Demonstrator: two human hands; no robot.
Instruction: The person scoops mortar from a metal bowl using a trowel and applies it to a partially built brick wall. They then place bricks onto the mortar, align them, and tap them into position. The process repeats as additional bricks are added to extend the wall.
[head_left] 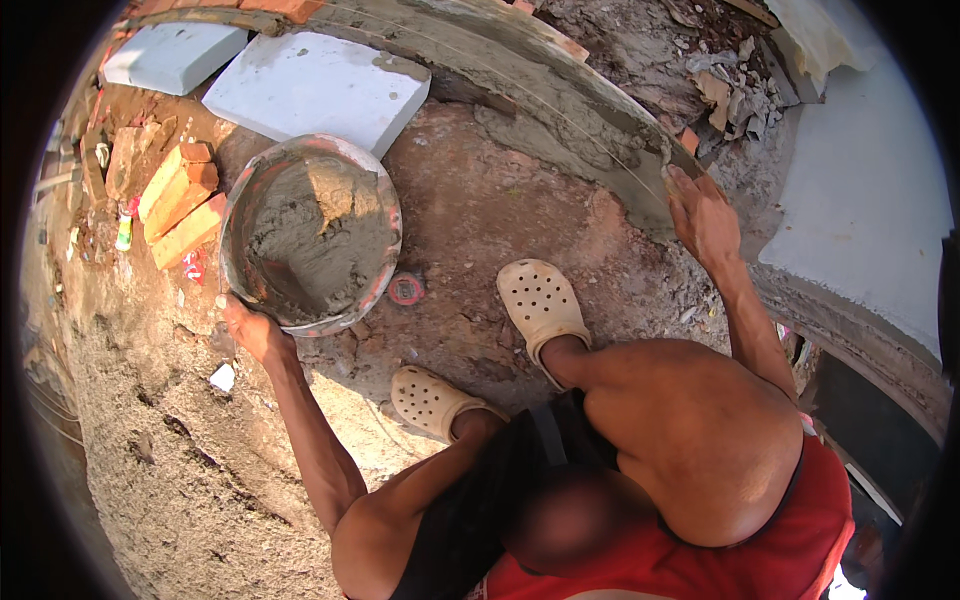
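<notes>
A round metal pan [385,190] holding wet grey mortar sits on the reddish ground in front of me. My left hand [252,330] grips its near rim at the lower left. My right hand [703,218] reaches out to the right and presses on the edge of a curved band of fresh mortar [560,120] laid along a low wall. Its fingers curl downward, and what lies under them is hidden. My feet in pale perforated clogs [540,300] stand between the pan and the wall.
Two pale grey blocks [315,85] lie behind the pan. Orange bricks [180,200] are stacked to its left. Rubble [730,90] is piled past the wall, and a thin string line [520,85] runs over the mortar. Rough sandy ground lies at the lower left.
</notes>
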